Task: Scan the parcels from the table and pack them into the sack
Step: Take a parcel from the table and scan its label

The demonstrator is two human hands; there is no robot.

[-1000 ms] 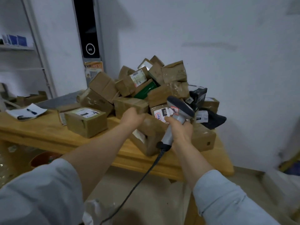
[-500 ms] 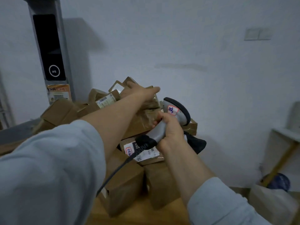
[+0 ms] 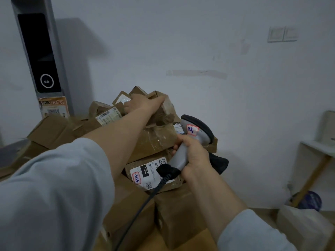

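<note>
A heap of brown cardboard parcels (image 3: 152,142) covers the wooden table (image 3: 199,240). My left hand (image 3: 143,104) reaches over the heap's top and grips a small taped parcel (image 3: 165,109) there, fingers curled over its upper edge. My right hand (image 3: 194,156) grips the handle of a grey barcode scanner (image 3: 196,131), whose black cable (image 3: 139,209) runs down toward me. The scanner head points away at the pile's right side. A parcel with a white label reading 032 (image 3: 145,173) lies just left of my right hand. The sack is not visible.
A grey kiosk post with a dark screen (image 3: 40,53) stands behind the pile at left. The white wall is close behind the parcels. A pale shelf and a wooden stick (image 3: 315,171) lean at the right, with a light bag (image 3: 304,227) on the floor.
I have leaned in over the table. My left hand left the low front parcel, rose to the top of the heap and closed on a small parcel. The scanner came up beside the pile.
</note>
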